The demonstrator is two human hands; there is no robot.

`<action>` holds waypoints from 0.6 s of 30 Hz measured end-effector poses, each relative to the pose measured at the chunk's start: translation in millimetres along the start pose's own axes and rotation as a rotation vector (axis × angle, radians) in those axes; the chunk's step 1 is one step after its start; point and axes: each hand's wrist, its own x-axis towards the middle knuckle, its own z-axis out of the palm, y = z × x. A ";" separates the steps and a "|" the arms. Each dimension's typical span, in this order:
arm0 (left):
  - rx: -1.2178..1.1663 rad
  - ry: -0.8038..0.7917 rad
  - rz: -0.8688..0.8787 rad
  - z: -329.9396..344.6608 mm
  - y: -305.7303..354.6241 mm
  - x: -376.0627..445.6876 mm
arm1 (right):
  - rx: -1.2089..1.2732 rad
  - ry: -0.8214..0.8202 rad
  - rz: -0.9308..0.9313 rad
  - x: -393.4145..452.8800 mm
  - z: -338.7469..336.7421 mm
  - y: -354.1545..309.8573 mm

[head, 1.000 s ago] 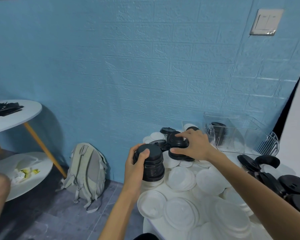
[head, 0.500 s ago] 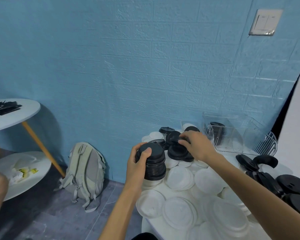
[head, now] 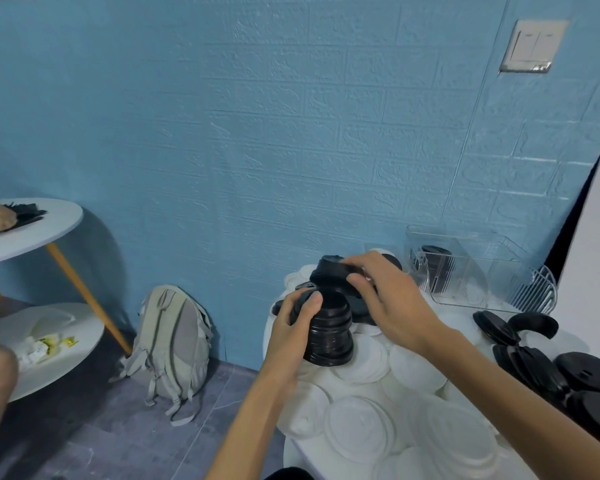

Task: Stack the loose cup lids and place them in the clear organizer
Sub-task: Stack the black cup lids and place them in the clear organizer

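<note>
My left hand [head: 293,327] grips a tall stack of black cup lids [head: 329,337] standing upright over the white table. Just above and behind that stack, my right hand [head: 388,299] pinches a few black lids [head: 329,271], tilted and lifted off the pile. Loose white lids [head: 361,424] cover the table in front, and more black lids [head: 548,365] lie at the right. The clear organizer [head: 471,271] stands at the back right against the wall with a row of black lids inside it.
A wire rack [head: 537,292] sits to the right of the organizer. A grey backpack [head: 174,341] leans on the blue wall on the floor at left. A second white two-tier table [head: 56,223] stands far left, with another person's hand on it.
My right hand lifted a few black lids off the pile and brought them over toward the stack in my left hand. The left hand kept its grip on the stack.
</note>
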 end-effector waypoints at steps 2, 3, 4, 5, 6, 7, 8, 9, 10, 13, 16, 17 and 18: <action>-0.030 -0.009 -0.010 4.2 1.2 -2.8 | 0.008 -0.026 -0.036 -5.9 3.7 -2.8; -0.036 -0.009 -0.009 6.3 2.0 -3.9 | 0.015 -0.033 -0.042 -8.5 5.4 -3.1; -0.040 -0.011 -0.004 8.3 2.7 -4.9 | 0.019 -0.038 -0.044 -10.8 6.6 -3.1; -0.042 -0.015 -0.001 10.4 3.8 -5.7 | 0.021 -0.044 -0.047 -12.8 7.9 -3.0; -0.044 -0.019 0.003 12.5 5.5 -6.8 | 0.021 -0.050 -0.058 -14.6 9.1 -3.4; -0.045 -0.018 0.007 14.0 6.9 -7.1 | 0.018 -0.057 -0.075 -16.1 10.7 -3.6; -0.040 -0.018 0.006 15.2 7.9 -7.3 | 0.012 -0.064 -0.096 -17.5 12.1 -4.0; -0.029 -0.023 0.001 15.9 8.6 -7.2 | 0.006 -0.070 -0.114 -18.7 12.9 -4.3; -0.012 -0.034 -0.007 16.3 8.7 -7.4 | 0.002 -0.076 -0.131 -19.3 12.7 -4.3; 0.031 -0.086 -0.019 15.4 8.1 -8.9 | 0.002 -0.084 -0.169 -20.1 10.5 -3.4; 0.051 -0.122 -0.024 14.9 9.4 -8.2 | 0.051 -0.100 -0.163 -20.2 8.3 -3.8; 0.063 -0.131 -0.024 15.1 9.9 -7.3 | 0.079 -0.105 -0.151 -19.9 7.5 -4.2; 0.071 -0.135 -0.024 15.4 10.4 -6.5 | 0.119 -0.106 -0.133 -19.3 6.4 -4.7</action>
